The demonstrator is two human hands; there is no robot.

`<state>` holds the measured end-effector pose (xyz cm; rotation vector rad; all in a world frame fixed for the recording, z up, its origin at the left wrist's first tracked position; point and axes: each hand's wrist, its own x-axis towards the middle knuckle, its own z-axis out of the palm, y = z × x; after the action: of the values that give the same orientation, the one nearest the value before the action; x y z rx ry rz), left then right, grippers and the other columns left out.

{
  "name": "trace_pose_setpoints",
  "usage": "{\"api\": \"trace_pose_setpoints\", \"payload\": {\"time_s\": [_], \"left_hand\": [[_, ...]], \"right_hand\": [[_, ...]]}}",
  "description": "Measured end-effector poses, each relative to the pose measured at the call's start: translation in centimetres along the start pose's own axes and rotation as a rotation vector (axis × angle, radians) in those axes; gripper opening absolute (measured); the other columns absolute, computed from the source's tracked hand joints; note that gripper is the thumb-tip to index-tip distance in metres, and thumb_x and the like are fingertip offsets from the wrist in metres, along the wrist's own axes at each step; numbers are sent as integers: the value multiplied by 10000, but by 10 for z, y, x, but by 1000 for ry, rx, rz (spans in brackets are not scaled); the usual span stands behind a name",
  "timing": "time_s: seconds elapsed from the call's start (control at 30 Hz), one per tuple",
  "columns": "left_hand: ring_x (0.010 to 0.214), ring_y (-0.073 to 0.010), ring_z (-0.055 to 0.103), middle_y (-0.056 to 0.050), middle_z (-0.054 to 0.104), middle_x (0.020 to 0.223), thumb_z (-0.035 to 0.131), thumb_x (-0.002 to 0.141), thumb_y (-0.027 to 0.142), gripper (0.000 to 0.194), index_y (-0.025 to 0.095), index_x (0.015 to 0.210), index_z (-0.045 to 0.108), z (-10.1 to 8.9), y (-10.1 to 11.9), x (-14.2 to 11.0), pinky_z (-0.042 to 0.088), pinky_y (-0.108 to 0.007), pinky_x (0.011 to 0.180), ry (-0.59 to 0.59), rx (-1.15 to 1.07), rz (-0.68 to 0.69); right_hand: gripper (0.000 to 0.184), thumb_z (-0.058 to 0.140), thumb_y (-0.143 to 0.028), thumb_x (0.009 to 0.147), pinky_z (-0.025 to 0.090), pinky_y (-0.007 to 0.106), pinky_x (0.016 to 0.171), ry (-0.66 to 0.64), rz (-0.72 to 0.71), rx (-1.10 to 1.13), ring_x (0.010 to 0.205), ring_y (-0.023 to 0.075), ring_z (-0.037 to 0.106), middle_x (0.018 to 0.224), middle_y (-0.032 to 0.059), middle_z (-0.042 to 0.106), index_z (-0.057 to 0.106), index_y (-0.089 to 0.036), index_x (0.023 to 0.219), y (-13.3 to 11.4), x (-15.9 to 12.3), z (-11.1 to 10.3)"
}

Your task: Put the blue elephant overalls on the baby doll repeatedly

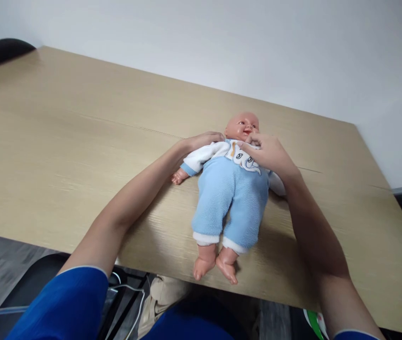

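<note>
A baby doll (231, 184) lies on its back on the wooden table, its head away from me and its bare feet near the front edge. It wears a light blue and white fleece outfit with an animal face (245, 159) on the chest. My left hand (204, 140) is closed over the doll's shoulder beside the neck, fingertips partly hidden behind the collar. At the other side of the collar, my right hand (268, 150) has its fingers curled below the chin and its thumb on the chest. That hand covers part of the outfit and the doll's other shoulder.
The pale wooden table (80, 156) meets a white wall (222, 42) at the back. A black chair back (3, 52) shows at the far left. Below the front edge are a dark chair (33, 288) and a white cable (140, 302).
</note>
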<state>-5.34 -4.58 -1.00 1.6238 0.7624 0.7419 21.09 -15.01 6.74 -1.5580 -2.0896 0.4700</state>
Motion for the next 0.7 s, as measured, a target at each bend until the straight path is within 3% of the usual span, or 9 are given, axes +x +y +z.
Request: {"api": "trace_pose_setpoints", "payload": {"time_s": [0.1,0.2,0.27,0.37,0.53,0.7], "left_hand": [[1023,-288,709,-83,789,1024,850,857,248,109,185,939,814,-1,16,-3,570,-413,1036,59,114,8],[1106,-287,684,-105,774,1139,912,876,245,228,185,1042,767,-2,45,-18,547,-406,1092,143,241,171],[1091,-281,699,-94,776,1135,920,926,265,239,192,1092,763,-2,67,-34,552,-406,1094,74,263,210],[948,-267,728,-58,782,1001,972,922,269,261,200,1108,802,-2,90,-55,574,-404,1028,-85,234,37],[830,-295,749,-64,777,843,1088,707,180,327,181,924,844,-19,81,-64,576,-360,849,-254,234,-223],[840,-316,783,10,689,738,1058,629,96,408,251,872,769,-37,61,-60,619,-358,861,-121,53,-227]], "right_hand": [[444,753,-629,1105,458,387,768,-90,16,-20,837,273,660,813,56,744,742,-253,870,4,1,2],[463,735,-672,1104,460,384,752,-99,-7,-7,830,277,658,793,59,735,753,-256,903,5,2,7],[473,736,-690,1099,471,389,760,-86,-18,8,843,287,668,808,70,746,761,-254,917,5,3,8],[477,717,-678,1115,486,400,791,-93,-15,6,874,297,689,863,84,770,739,-253,900,4,2,8],[498,716,-666,1129,483,395,812,-81,-31,23,894,292,691,855,76,766,673,-264,838,7,3,11],[532,724,-719,1111,462,398,783,-62,-37,45,849,282,671,847,73,768,665,-268,835,8,2,13]]}}
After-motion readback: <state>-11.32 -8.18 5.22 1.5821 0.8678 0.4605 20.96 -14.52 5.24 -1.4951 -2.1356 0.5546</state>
